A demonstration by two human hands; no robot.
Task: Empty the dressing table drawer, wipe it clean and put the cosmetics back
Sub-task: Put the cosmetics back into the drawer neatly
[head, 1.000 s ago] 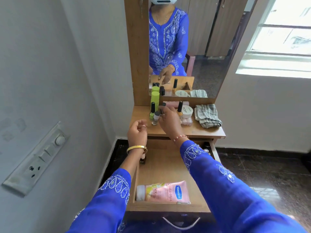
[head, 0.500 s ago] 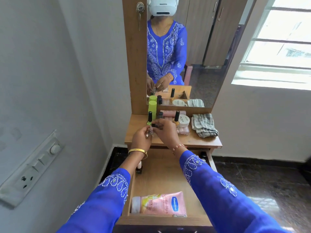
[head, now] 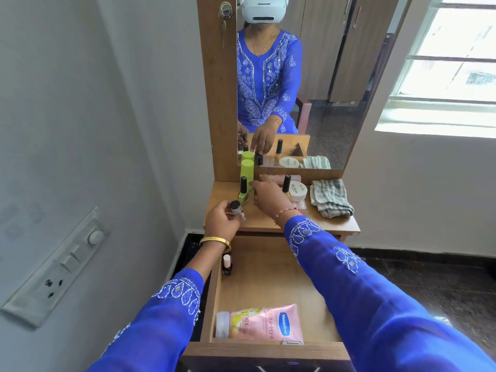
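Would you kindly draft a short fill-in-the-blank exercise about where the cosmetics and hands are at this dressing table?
1. The pink Vaseline tube lies flat inside the open wooden ____.
2. The left hand holds a small black-capped bottle above the wooden ____.
3. The striped grey-green cloth lies crumpled at the tabletop's ____ end.
4. The tall lime-green bottle stands upright just before the ____.

Missing words: drawer; tabletop; right; mirror
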